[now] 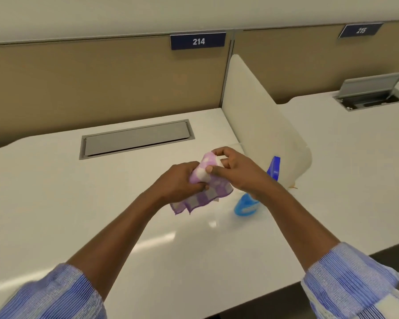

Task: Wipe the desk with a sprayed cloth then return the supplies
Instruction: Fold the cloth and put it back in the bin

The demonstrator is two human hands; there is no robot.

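A purple and white checked cloth [204, 192] is bunched between both hands above the white desk [78, 215]. My left hand [180, 183] grips its lower left part. My right hand [235, 171] pinches its upper end between thumb and fingers. The cloth's loose corners hang down below my hands. A blue spray bottle [245, 206] with a dark blue trigger head [274, 168] stands on the desk just right of my hands, partly hidden behind my right wrist.
A grey cable hatch [136, 139] lies shut in the desk beyond my hands. A white divider panel [263, 125] rises at the right, with desk 215 and its raised hatch [371, 90] past it. A tan partition [101, 84] backs the desk.
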